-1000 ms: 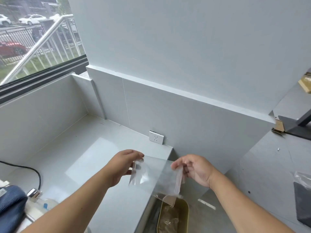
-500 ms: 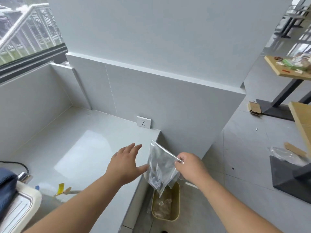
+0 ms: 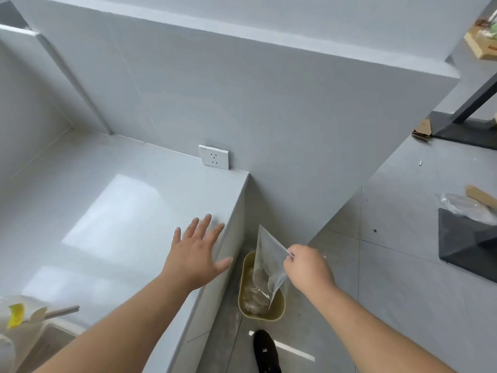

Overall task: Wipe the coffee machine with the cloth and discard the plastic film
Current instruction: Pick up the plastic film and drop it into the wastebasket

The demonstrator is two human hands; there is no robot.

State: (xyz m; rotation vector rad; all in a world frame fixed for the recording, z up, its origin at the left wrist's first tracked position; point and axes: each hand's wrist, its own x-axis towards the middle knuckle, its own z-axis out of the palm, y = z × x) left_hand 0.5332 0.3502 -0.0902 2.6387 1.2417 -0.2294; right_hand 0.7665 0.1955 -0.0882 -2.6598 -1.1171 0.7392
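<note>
Clear plastic film [image 3: 269, 261] hangs from our right hand [image 3: 309, 267]. We pinch it at its upper edge between thumb and fingertips, with the other fingers curled in. The film droops as a limp, pouch-like sheet. One corner stands up above the pinch, and the lowest corner points down into the mouth of the bin [image 3: 241, 286].

The bin is olive-yellow and stands on the floor [image 3: 403, 278], right against the side of the counter [image 3: 113, 216]. Some crumpled clear plastic already lies inside it.

Our left hand [image 3: 193, 254] holds nothing. Its fingers are straight and spread, palm down, over the counter near the right edge, and the thumb reaches out past that edge. We cannot tell whether the palm touches the surface. The two hands are apart, with the counter's edge and the film between them.

A white socket [image 3: 214, 156] sits on the wall at the back of the counter, near its corner. At the lower left, a pale object with a yellow tag [image 3: 15, 315] pokes into view, and we cannot tell what it is. A black shoe [image 3: 265, 351] stands on the floor just below the bin. Farther right, more clear plastic [image 3: 462, 205] lies on a dark table base [image 3: 468, 249].
</note>
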